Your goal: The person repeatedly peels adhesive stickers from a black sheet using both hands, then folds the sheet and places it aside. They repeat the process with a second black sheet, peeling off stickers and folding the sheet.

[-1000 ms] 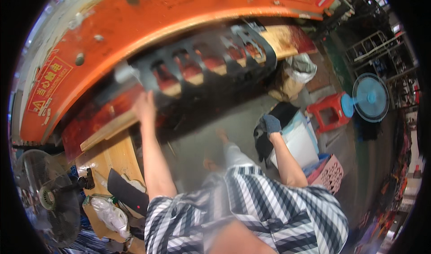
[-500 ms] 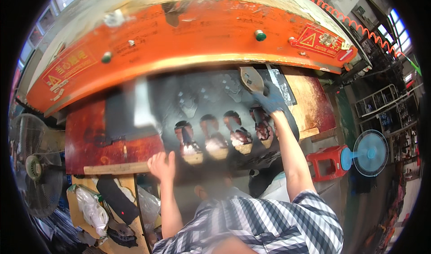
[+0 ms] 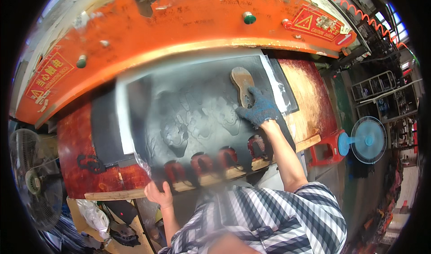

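My right hand (image 3: 260,108), in a blue-grey knit glove, grips the near end of a brown, sole-shaped cutting die (image 3: 242,80). The die lies on a black sheet (image 3: 193,85), near its right side. Sole-shaped outlines mark the sheet's middle, and several cut-out holes along its near side show red board beneath. My bare left hand (image 3: 159,195) is at the table's front edge by the sheet's near left corner, fingers curled and thumb up. A strip of clear film (image 3: 142,164) runs down to it; what its fingers hold is hidden.
An orange machine beam (image 3: 179,25) with knobs and warning signs spans the far side. The red-brown board (image 3: 74,164) ends in a wooden strip (image 3: 116,194). A grey fan (image 3: 33,182) stands left; a blue fan (image 3: 368,140) and red stool (image 3: 325,151) stand right.
The black sheet has slid toward me, its cut-out holes now at the table's front edge. The die has turned and moved nearer with my right hand. The view has shifted too.
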`<act>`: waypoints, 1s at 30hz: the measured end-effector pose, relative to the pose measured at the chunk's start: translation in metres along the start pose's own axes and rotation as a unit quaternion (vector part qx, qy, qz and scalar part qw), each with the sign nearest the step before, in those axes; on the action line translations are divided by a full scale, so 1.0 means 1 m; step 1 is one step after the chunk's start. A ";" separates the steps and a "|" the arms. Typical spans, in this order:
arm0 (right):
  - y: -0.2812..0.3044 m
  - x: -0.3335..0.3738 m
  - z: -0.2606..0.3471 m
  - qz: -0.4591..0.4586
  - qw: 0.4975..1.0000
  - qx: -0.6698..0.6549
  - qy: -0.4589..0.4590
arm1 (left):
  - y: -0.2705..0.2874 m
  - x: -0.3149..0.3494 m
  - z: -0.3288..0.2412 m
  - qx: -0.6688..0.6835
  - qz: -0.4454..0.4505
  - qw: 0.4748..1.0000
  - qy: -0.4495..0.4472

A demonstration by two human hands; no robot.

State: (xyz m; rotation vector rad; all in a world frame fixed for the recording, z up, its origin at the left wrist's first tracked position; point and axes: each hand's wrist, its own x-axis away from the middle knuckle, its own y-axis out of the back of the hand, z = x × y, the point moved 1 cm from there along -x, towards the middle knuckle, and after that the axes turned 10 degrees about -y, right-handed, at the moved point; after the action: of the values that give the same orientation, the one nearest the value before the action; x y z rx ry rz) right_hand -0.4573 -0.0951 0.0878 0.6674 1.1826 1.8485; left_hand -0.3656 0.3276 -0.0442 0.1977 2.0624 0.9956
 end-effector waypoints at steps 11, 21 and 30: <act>-0.007 -0.016 -0.092 0.210 0.606 -0.766 -0.049 | -0.002 -0.009 -0.002 0.037 0.030 0.959 0.279; -0.017 -0.012 -0.153 0.230 0.398 -0.888 0.013 | 0.000 -0.081 -0.055 0.011 -0.104 0.994 0.023; -0.008 -0.020 -0.138 0.326 0.412 -0.832 0.178 | -0.062 -0.118 -0.111 -0.011 0.158 0.983 -0.090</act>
State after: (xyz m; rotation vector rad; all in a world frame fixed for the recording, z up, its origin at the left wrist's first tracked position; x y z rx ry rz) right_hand -0.5508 -0.1759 0.0231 -0.6344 -1.2987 2.6374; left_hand -0.3574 0.1679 0.0226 0.5977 1.8883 1.1434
